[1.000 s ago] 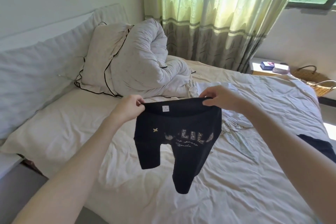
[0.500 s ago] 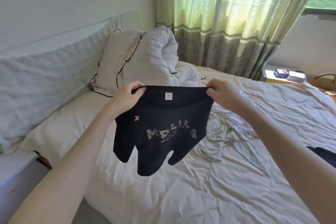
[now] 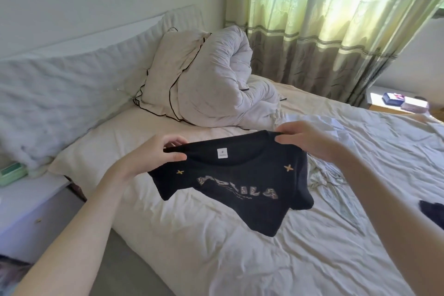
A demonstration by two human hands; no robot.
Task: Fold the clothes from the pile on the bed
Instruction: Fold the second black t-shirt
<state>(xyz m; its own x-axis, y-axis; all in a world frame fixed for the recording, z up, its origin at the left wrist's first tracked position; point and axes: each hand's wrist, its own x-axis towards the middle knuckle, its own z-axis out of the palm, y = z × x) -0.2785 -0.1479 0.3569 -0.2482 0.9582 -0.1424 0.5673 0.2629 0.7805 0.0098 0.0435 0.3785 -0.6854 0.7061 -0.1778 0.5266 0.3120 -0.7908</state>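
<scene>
A black T-shirt [image 3: 240, 190] with pale lettering, two small yellow crosses and a white neck label hangs spread out above the bed [image 3: 264, 259]. My left hand [image 3: 153, 156] pinches its left shoulder and my right hand [image 3: 305, 138] pinches its right shoulder, so the shirt slopes down and away toward the sheet. A crumpled pale garment [image 3: 324, 175] lies on the bed just behind the shirt, under my right wrist. Another dark garment [image 3: 432, 214] shows at the right edge, partly cut off.
A rolled white duvet [image 3: 216, 84] and a black-piped pillow [image 3: 163, 74] sit at the head of the bed, beside a long pale pillow [image 3: 60, 94]. A white bedside unit [image 3: 28, 204] stands at left. Green curtains [image 3: 324, 19] and a small table [image 3: 396, 103] are behind.
The shirt has swung from hanging straight down to spread out flatter above the sheet, front print facing up. Both hands kept their hold and dropped lower.
</scene>
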